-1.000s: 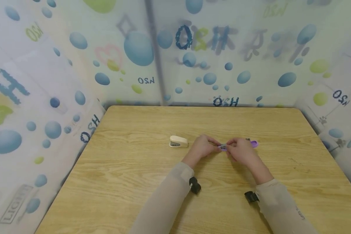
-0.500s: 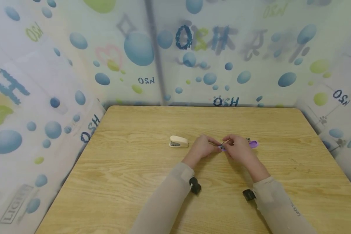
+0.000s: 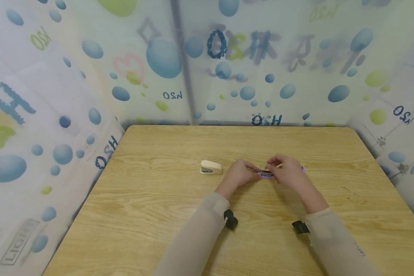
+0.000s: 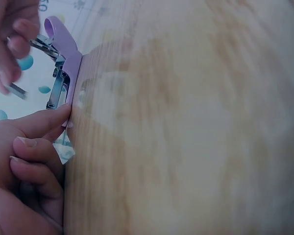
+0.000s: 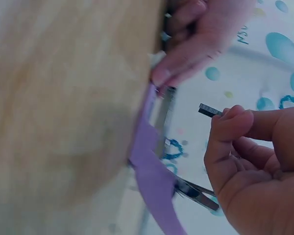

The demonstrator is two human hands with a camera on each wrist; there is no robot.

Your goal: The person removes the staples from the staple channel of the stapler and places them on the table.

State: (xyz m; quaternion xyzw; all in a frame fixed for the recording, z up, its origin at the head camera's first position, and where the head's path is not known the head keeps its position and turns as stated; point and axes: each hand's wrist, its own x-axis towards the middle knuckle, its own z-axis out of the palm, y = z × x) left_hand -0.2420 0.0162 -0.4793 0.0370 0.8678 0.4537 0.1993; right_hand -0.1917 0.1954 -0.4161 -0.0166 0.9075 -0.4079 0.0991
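Observation:
A purple stapler (image 4: pixel 74 63) lies opened up on the table, its metal magazine (image 4: pixel 57 88) exposed and its purple handle swung back. My left hand (image 3: pixel 239 174) holds the stapler's left end at the fingertips, with the other fingers curled. My right hand (image 3: pixel 289 171) pinches a short strip of staples (image 5: pixel 208 110) between thumb and index finger. In the right wrist view this strip is apart from the magazine. The head view shows the right hand over the stapler, covering much of its right part.
A cream stapler (image 3: pixel 211 167) stands left of my left hand on the wooden table (image 3: pixel 158 199). Printed curtains (image 3: pixel 248 92) hang behind the table and along both sides. Each wrist carries a small black camera (image 3: pixel 230 219).
The right hand first shifts slightly left along the purple stapler, then back right and away from the magazine. The left hand keeps its place at the stapler's end.

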